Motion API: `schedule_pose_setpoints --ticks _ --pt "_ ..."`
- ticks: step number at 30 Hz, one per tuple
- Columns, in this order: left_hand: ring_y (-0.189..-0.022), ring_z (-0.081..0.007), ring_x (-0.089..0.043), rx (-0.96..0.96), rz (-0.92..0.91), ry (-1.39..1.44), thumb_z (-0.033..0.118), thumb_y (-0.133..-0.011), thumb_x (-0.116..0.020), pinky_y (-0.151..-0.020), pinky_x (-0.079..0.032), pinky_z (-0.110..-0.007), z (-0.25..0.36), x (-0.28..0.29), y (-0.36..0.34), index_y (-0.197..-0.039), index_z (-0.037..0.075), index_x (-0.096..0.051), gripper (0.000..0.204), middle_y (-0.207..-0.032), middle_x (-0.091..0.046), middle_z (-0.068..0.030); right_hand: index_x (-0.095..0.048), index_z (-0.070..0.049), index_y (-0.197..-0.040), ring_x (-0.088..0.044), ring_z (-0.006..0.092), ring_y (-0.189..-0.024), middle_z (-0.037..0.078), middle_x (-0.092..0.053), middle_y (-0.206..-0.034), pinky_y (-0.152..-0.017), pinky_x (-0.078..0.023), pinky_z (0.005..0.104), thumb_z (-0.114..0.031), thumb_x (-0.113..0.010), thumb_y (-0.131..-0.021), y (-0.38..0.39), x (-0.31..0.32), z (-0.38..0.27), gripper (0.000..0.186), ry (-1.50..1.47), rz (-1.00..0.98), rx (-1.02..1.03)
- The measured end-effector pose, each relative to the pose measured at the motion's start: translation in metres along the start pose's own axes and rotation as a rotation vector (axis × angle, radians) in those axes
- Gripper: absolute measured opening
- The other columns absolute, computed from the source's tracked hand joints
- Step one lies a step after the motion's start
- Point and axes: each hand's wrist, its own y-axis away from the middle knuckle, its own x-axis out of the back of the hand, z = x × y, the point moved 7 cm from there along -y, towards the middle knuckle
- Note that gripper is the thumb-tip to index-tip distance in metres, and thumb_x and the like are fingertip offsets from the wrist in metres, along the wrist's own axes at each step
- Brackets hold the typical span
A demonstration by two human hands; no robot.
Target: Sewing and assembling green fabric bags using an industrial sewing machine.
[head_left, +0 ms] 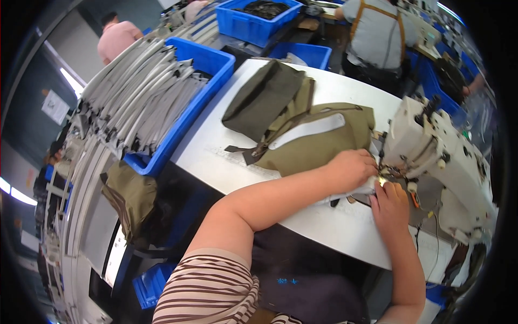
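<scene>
A white sewing machine (431,156) stands at the right of the white table, its needle area lit by a small lamp. Just left of the needle, my left hand (352,168) is closed, fingers curled on a pale grey piece of fabric (357,191). My right hand (390,208) is nearer to me, its fingers pressed together on the same fabric beside the lit spot. Both hands partly hide the fabric. Beyond my left forearm lies an olive green bag piece (313,141) with a light strip and dark straps. A darker olive panel (264,100) lies farther back.
Left of the white table (199,162), a blue bin (213,81) is stacked with grey fabric pieces (145,97). Another olive piece (129,194) hangs below it. Farther back are a blue bin with dark material (259,24) and a seated person (377,35).
</scene>
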Motion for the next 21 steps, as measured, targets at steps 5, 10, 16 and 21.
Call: schedule_pose_setpoints --ticks 5,10,16,21 --pt "-0.102 -0.025 -0.067 0.064 0.082 0.003 0.008 -0.082 -0.068 -0.088 -0.057 -0.037 -0.008 0.016 0.009 -0.103 0.01 -0.076 0.023 -0.112 -0.073 -0.0036 -0.066 -0.003 -0.116 -0.06 0.0258 -0.096 0.009 -0.063 -0.107 -0.079 -0.048 0.0413 -0.019 -0.075 -0.081 0.006 0.024 -0.039 0.039 0.029 0.009 0.125" --pt "-0.104 -0.0237 -0.067 0.086 0.059 -0.038 0.008 -0.084 -0.068 -0.088 -0.057 -0.035 0.003 0.02 0.021 -0.104 0.01 -0.076 0.022 -0.113 -0.073 -0.0024 -0.069 -0.003 -0.102 -0.063 0.0225 -0.072 0.007 -0.066 -0.093 -0.06 -0.05 0.0342 -0.018 -0.076 -0.083 0.062 0.04 -0.11 0.025 -0.442 0.206 0.295" --pt "-0.102 -0.0248 -0.067 0.088 0.017 -0.015 0.008 -0.086 -0.069 -0.085 -0.056 -0.036 0.062 0.023 0.046 -0.104 0.009 -0.076 0.019 -0.114 -0.073 -0.0034 -0.07 -0.001 -0.101 -0.068 0.0216 -0.073 0.013 -0.071 -0.093 -0.067 -0.055 0.0316 -0.027 -0.075 -0.091 0.106 -0.048 -0.128 0.028 -1.281 -0.209 -0.423" --pt "-0.107 -0.0277 -0.066 0.354 -0.026 0.312 0.013 -0.094 -0.064 -0.094 -0.053 -0.037 0.116 0.017 0.08 -0.11 0.005 -0.074 0.02 -0.115 -0.073 -0.0082 -0.047 0.002 -0.142 -0.059 0.0206 -0.116 0.013 -0.061 -0.128 -0.1 -0.048 0.0331 -0.062 -0.063 -0.095 0.125 -0.091 -0.14 0.081 -1.704 -0.266 -0.635"
